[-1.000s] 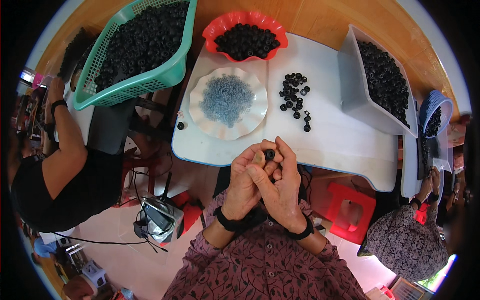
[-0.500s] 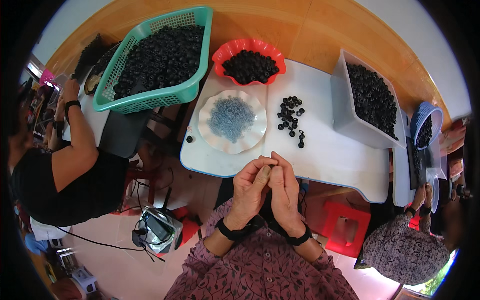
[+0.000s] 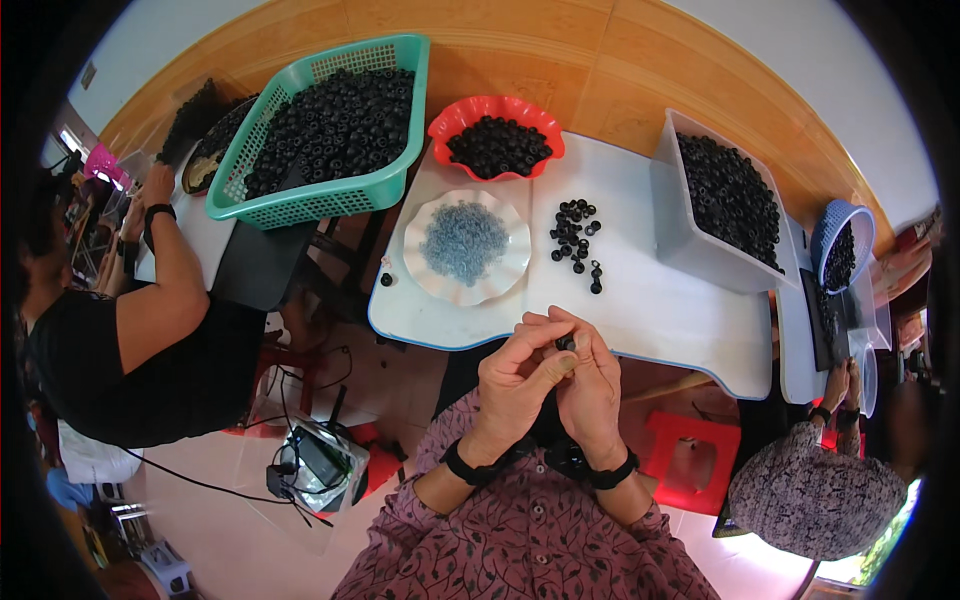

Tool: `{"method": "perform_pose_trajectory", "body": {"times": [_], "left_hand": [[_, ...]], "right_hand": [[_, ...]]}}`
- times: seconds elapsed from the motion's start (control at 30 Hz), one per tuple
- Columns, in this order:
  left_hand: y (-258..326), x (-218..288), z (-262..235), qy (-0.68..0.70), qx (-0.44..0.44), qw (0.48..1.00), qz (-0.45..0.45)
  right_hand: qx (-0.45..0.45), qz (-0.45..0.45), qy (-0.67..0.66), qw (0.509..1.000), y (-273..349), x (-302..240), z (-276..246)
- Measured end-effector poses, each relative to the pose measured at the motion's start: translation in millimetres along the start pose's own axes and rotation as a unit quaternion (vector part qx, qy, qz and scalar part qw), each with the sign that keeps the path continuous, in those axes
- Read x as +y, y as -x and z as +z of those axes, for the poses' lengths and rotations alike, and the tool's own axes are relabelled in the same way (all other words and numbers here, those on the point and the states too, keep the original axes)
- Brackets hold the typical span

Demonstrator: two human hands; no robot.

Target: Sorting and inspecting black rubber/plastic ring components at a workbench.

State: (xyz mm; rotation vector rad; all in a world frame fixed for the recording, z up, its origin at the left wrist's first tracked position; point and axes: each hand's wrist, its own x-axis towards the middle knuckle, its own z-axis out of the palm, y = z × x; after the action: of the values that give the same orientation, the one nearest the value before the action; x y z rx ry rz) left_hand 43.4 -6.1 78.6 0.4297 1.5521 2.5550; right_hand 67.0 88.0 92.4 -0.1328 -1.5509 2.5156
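Note:
In front of the table's near edge, my left hand (image 3: 512, 382) and my right hand (image 3: 590, 388) meet, fingers closed together. Between their fingertips is a small black round part (image 3: 566, 343), partly covered by the fingers. Beyond them a white scalloped plate (image 3: 422, 283) carries a heap of tiny clear bluish pieces (image 3: 464, 242). To its right, a loose group of small black round parts (image 3: 572, 240) lies on the white table (image 3: 640, 312). One more black part (image 3: 386, 280) sits alone left of the plate.
Black parts fill a green basket (image 3: 310, 208) at far left, a red bowl (image 3: 552, 122) at the back and a whitish bin (image 3: 680, 225) at right. A co-worker's arm (image 3: 165, 290) is at left; another person (image 3: 820, 490) works at right. A red stool (image 3: 668, 430) stands below.
My hands have shifted slightly right and my fingers have rolled, so the black part between them now shows. The table scene sits a little differently in the picture.

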Motion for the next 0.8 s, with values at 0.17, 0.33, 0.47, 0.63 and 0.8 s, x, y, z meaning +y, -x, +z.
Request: {"method": "perform_pose_trajectory", "body": {"times": [0.17, 0.33, 0.47, 0.63, 0.8], "left_hand": [[2, 3, -2, -0.091, -0.018, 0.992, 0.084], [5, 7, 1, -0.096, -0.018, 0.992, 0.079], [6, 8, 3, -0.091, -0.015, 0.993, 0.075], [11, 12, 5, -0.082, -0.007, 0.995, 0.062], [13, 16, 8, -0.089, -0.023, 0.993, 0.07]], "right_hand": [[0.018, 0.012, -0.029, 0.999, 9, 3, -9], [0.025, 0.017, -0.057, 0.998, 14, -3, -10], [0.025, 0.006, -0.052, 0.998, 19, -4, -10], [0.021, 0.0, -0.055, 0.998, 26, -10, -8], [0.017, -0.008, -0.062, 0.998, 28, -14, -13]]}}
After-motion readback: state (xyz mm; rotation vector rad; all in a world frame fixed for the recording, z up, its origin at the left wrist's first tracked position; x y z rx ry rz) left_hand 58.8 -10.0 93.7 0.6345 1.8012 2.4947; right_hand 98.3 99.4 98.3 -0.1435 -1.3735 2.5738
